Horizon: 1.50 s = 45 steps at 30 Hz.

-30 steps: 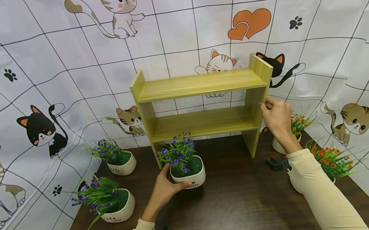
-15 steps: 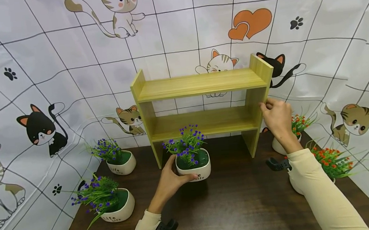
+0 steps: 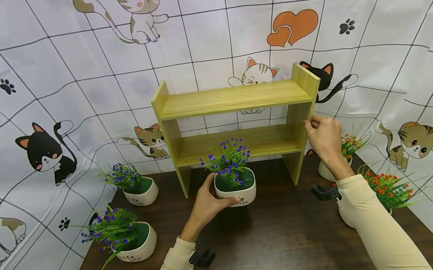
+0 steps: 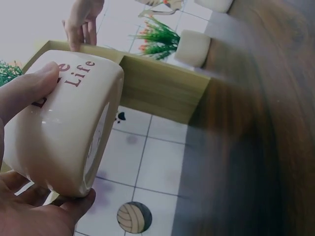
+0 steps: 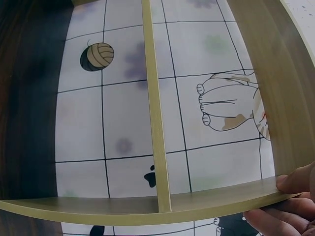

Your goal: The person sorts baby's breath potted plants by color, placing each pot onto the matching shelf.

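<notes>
I see the left hand closed around a glossy cream pot of rounded-square form, lettered "Life" and filled with small purple flowers. The pot is raised above the dark wood-grain tabletop, in front of the pale yellow, straight-edged wooden two-tier shelf. The right hand pinches the shelf's flat side panel at its front edge. I count two similar purple-flowered pots at left and two smooth cream orange-flowered pots at right.

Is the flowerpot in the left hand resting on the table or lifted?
Lifted off the table: the left hand grips the flowerpot, whose underside shows in the left wrist view.
</notes>
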{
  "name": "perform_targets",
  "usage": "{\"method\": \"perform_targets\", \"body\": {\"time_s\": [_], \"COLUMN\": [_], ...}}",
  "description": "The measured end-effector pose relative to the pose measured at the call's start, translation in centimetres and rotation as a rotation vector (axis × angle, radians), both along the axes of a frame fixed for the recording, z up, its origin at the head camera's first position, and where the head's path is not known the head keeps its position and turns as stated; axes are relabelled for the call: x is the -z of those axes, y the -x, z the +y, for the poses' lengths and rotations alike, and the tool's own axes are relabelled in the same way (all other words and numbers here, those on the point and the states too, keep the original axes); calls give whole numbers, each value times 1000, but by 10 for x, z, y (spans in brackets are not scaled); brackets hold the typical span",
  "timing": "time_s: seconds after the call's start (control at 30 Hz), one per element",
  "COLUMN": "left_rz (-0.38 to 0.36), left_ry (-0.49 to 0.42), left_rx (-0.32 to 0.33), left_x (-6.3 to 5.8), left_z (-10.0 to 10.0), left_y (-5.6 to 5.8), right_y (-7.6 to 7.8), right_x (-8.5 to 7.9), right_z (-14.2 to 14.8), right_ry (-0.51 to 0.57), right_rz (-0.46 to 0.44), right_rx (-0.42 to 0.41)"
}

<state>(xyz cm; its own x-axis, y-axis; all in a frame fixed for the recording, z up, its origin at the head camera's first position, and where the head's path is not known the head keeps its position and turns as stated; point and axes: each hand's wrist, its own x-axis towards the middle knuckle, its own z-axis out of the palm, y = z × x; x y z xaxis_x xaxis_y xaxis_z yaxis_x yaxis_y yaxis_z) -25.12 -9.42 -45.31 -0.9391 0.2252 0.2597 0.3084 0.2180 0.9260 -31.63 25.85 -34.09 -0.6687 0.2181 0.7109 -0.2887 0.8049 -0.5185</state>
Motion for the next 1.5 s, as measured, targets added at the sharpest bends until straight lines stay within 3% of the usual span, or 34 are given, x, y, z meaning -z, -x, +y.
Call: {"method": "perform_targets", "body": {"time_s": [0.47,0.93,1.5], "left_rz": [39,13,49], "left_ry": [47,65,19], "left_rx": [47,84,127], "left_x": [-23,-39,-60], "left_z": [25,54,89], "left_y": [14,29,47], "right_y": [1,1,0], "right_x": [-1,-2,-1], "right_z": [1,1,-1], "right_ry": [-29,-53,-47], "right_rz": [5,13,10], "right_rx": [18,10,16]}}
